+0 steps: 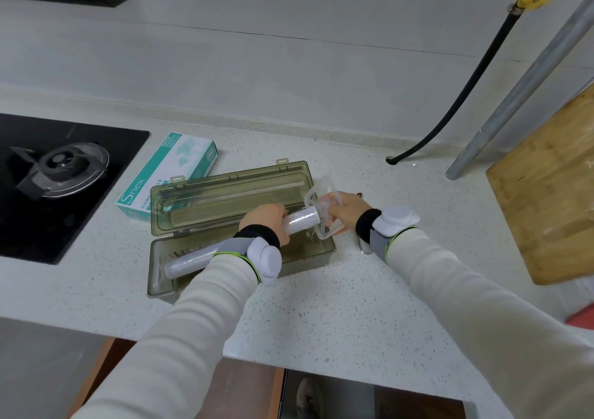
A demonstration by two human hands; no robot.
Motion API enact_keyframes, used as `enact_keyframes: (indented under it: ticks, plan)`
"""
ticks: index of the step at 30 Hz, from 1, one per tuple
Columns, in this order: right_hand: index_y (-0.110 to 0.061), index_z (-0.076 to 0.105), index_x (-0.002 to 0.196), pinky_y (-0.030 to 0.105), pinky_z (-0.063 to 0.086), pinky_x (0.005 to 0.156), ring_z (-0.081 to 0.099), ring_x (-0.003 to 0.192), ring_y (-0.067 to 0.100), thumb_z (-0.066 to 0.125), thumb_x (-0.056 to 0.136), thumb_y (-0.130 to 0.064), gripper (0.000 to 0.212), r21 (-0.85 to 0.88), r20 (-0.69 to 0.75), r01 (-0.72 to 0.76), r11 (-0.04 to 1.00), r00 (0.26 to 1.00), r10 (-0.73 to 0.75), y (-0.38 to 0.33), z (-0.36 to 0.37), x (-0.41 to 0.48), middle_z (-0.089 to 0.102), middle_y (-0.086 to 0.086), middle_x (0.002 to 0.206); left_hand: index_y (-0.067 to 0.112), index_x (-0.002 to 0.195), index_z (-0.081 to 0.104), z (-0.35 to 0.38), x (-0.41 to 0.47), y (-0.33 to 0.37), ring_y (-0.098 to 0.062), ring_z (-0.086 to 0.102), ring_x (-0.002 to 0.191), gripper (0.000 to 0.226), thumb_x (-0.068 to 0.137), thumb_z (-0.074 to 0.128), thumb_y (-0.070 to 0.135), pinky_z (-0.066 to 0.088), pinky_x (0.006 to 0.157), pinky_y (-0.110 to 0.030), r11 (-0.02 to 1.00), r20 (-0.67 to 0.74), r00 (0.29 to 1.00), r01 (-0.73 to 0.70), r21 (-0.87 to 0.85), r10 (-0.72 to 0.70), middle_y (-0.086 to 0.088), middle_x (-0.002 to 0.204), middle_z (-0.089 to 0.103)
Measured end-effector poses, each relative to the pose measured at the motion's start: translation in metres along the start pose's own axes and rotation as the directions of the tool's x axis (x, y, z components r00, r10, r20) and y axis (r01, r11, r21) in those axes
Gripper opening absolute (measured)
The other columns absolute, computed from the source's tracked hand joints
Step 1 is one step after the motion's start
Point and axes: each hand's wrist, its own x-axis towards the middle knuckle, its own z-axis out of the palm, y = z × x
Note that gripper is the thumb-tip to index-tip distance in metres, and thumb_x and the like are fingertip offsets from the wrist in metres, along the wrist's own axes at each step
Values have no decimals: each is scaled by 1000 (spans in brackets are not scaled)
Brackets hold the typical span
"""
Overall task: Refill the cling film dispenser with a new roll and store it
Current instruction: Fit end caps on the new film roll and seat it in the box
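Observation:
The smoky translucent cling film dispenser (225, 206) lies open on the counter, lid swung back toward the wall. A clear cling film roll (189, 262) slants across its tray, left end low in the tray, right end raised. My left hand (266, 221) grips the roll near that raised end. My right hand (348, 208) holds a clear plastic end piece (324, 206) against the roll's right tip, above the tray's right end.
A green and white film carton (173, 167) lies behind the dispenser. A black gas hob (61, 174) is at the left. A wooden cutting board (546, 190) leans at the right, beside a metal pipe (501, 113) and black hose (456, 103).

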Motion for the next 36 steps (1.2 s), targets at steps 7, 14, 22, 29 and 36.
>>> enact_keyframes:
  ticks: [7,14,22,29,36]
  plan:
    - [-9,49,133,15,41,55,50,63,5,40,97,-15,37,-5,30,-37,999,999,37,-1,5,-1,52,-7,73,16,123,53,1,-2,-1,-24,61,102,44,81,65,17,52,87,-34,1000,-9,1000,-13,-10,13,-6,115,63]
    - [4,50,128,16,35,58,47,67,14,37,100,-19,39,-87,52,-26,996,998,31,-4,9,-7,51,7,78,16,122,54,2,-4,0,-24,60,100,44,80,66,17,50,85,-33,1000,-18,1000,-12,-25,12,-6,113,63]
    - [-1,52,119,17,39,65,49,74,16,36,101,-27,36,-79,67,-37,996,997,42,3,14,-5,55,9,90,16,122,54,6,-9,1,-24,61,100,42,81,64,16,53,88,-35,1000,-13,1000,-25,-18,25,-6,113,63]
    - [-8,40,140,37,40,102,49,123,31,22,98,-51,63,17,61,-138,990,989,137,5,19,-7,49,14,135,16,118,56,11,-11,2,-26,61,100,38,81,62,16,53,88,-38,999,-9,999,-34,7,34,-6,111,64]
    - [0,42,137,31,45,93,57,116,35,14,98,-53,72,-4,22,-200,980,980,200,-1,19,-2,54,25,131,15,121,54,13,-9,1,-27,61,102,38,83,59,15,53,89,-38,999,-7,1000,-30,17,30,-7,114,63]
